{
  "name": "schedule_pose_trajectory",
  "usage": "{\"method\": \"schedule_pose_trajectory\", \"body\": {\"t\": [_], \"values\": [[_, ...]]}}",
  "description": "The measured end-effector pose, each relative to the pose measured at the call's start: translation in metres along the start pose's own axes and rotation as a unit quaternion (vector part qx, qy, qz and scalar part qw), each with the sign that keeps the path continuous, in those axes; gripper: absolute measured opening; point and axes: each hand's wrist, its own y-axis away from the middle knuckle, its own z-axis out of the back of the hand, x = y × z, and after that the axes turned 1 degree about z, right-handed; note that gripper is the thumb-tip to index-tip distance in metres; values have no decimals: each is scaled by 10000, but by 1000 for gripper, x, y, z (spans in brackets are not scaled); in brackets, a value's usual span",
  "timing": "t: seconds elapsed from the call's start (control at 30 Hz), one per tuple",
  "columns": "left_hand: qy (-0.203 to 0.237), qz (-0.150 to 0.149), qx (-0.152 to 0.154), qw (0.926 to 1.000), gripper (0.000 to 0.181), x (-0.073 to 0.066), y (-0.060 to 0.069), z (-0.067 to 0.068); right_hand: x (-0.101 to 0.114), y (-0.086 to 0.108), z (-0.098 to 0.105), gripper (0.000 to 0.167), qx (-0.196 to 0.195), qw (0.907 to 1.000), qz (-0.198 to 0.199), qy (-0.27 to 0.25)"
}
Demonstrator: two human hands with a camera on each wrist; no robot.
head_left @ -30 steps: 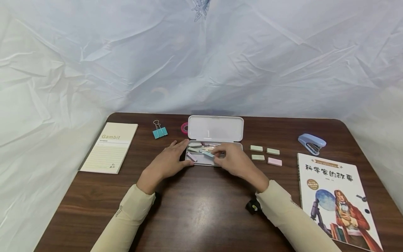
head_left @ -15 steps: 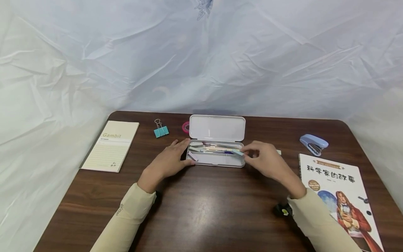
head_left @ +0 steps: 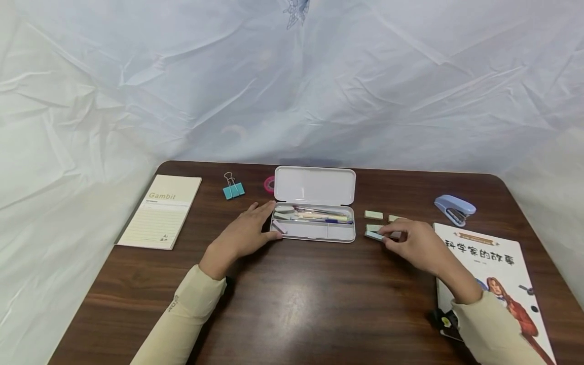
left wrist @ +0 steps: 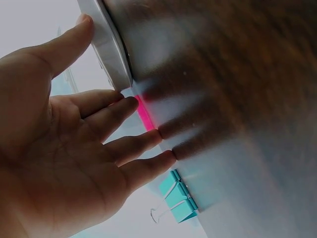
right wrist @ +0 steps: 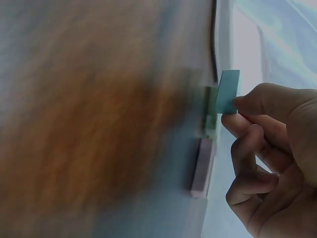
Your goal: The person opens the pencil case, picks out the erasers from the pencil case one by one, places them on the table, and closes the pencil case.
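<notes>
A white pencil case stands open on the table, holding pens and a lilac eraser in its front left compartment. My left hand rests at the case's left end, fingers extended; in the left wrist view the thumb touches its edge. To the right of the case, my right hand pinches a light blue eraser between thumb and fingers. The blue eraser is just in front of a pale green eraser. Another green eraser lies behind. A pink eraser is mostly hidden under the right hand.
A pink ring-shaped item sits behind the case's left side, near a teal binder clip. At the left lies a notepad. A blue stapler and a picture book are at the right.
My right hand has lifted the blue eraser out of the pencil case and carried it right, to beside the green erasers. The left hand has stayed at the case.
</notes>
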Motion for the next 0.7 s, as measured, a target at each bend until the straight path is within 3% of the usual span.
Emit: {"method": "schedule_pose_trajectory", "body": {"t": [0.27,0.7], "values": [[44,8,-10,10000,99,1,0,-1,-6,9,-4,20,109,9987,45,497],[-53,11,-9,10000,100,-1,1,0,0,11,-6,18,68,9978,-111,651]]}}
